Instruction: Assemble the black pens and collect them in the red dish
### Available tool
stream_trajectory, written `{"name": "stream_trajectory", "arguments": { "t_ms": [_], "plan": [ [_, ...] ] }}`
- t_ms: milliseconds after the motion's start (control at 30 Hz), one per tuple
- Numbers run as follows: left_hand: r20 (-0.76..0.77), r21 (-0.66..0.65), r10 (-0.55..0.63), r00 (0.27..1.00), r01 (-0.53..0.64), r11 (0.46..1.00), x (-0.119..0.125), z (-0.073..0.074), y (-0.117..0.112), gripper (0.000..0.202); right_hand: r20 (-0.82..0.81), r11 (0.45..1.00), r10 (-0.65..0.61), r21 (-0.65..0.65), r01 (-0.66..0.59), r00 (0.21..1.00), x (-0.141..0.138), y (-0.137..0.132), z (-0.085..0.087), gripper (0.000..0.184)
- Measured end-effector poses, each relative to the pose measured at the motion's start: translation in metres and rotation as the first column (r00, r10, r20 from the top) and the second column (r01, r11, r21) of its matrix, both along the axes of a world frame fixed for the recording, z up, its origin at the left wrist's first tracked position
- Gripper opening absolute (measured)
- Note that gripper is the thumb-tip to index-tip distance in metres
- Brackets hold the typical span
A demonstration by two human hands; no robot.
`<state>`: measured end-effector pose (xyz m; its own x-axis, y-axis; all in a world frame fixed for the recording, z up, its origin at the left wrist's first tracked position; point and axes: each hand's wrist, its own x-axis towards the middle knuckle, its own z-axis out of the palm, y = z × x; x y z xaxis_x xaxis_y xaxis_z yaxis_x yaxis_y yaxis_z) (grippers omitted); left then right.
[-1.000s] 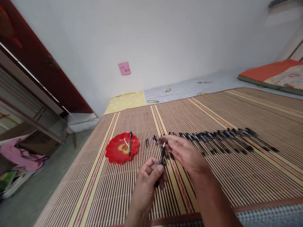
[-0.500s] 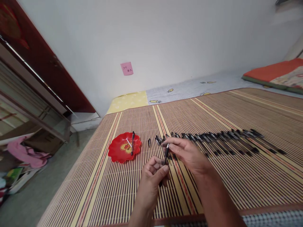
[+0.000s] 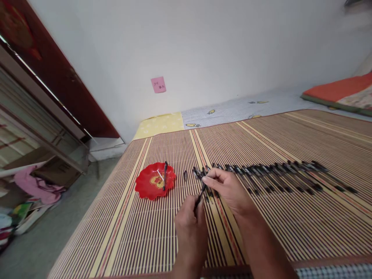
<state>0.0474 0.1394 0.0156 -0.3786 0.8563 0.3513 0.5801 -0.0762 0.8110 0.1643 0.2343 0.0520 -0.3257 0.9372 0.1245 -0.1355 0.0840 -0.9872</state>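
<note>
Head camera: both hands met over a striped mat (image 3: 145,232), working on one dark pen (image 3: 200,196) held aslant between them. The left hand (image 3: 190,219) had its grip closed around the pen's lower part, back of the hand turned up. The right hand (image 3: 229,190) pinched the upper end between thumb and fingers, its grip clamped there too; whatever detail sat under those fingertips was hidden. Just beyond the right hand's fingers lay a few short dark pieces (image 3: 196,173), too small to make out, with another small dark piece (image 3: 185,176) apart from them to the left. Farther left stood a red dish (image 3: 145,190) with a wavy rim, holding a dark pen-like stick (image 3: 165,176) along its right side and a thin white stick (image 3: 160,174) beside it. To the right, a long row of dark pens (image 3: 279,168) lay slanted, close together, on the mat. Behind, a pink note (image 3: 158,84) was on the pale wall (image 3: 217,46).
</note>
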Motion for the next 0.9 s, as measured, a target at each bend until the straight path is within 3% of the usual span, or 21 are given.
{"name": "stream_trajectory", "arguments": {
  "t_ms": [233,333,400,467,533,567,633,767,867,900],
  "plan": [
    [-0.065,-0.016,0.027,0.998,-0.028,0.999,-0.002,-0.005,0.002,0.018,0.038,0.999,-0.042,-0.001,0.042,0.998,-0.009,-0.001,-0.002,0.033],
    [0.124,-0.070,-0.016,0.992,0.025,0.997,-0.006,0.002,0.007,0.017,0.031,0.998,-0.067,-0.004,0.067,0.997,-0.011,0.000,-0.004,0.035],
    [0.385,-0.123,-0.159,0.909,0.221,0.967,-0.012,0.010,0.009,0.018,0.017,0.998,-0.066,-0.015,0.067,0.998,-0.011,0.001,-0.006,0.037],
    [0.607,-0.132,-0.303,0.735,0.470,0.873,-0.022,0.017,0.009,0.021,0.010,0.999,-0.046,-0.026,0.046,0.999,-0.011,0.000,-0.008,0.038],
    [0.699,-0.118,-0.379,0.606,0.621,0.775,-0.032,0.022,0.008,0.026,0.017,0.999,-0.022,-0.032,0.022,1.000,-0.013,-0.003,-0.009,0.038],
    [0.705,-0.121,-0.388,0.593,0.640,0.759,-0.036,0.023,0.007,0.026,0.023,0.999,-0.010,-0.033,0.011,1.000,-0.014,-0.004,-0.010,0.037],
    [0.682,-0.135,-0.362,0.635,0.596,0.791,-0.043,0.021,0.007,0.021,0.034,0.999,0.014,-0.030,-0.013,0.999,-0.019,-0.006,-0.013,0.036],
    [0.668,-0.109,-0.239,0.705,0.411,0.905,-0.059,0.015,0.011,0.019,0.112,0.996,0.076,0.047,-0.082,0.991,-0.034,0.007,-0.019,0.033],
    [0.674,-0.062,-0.132,0.727,0.234,0.970,-0.080,0.014,0.013,0.024,0.394,0.989,0.009,0.134,-0.067,0.919,-0.053,0.033,-0.021,0.038],
    [0.681,-0.049,-0.104,0.724,0.188,0.981,-0.088,0.014,0.013,0.026,0.580,0.982,-0.068,0.184,-0.049,0.812,-0.062,0.043,-0.022,0.035]
  ]
}}
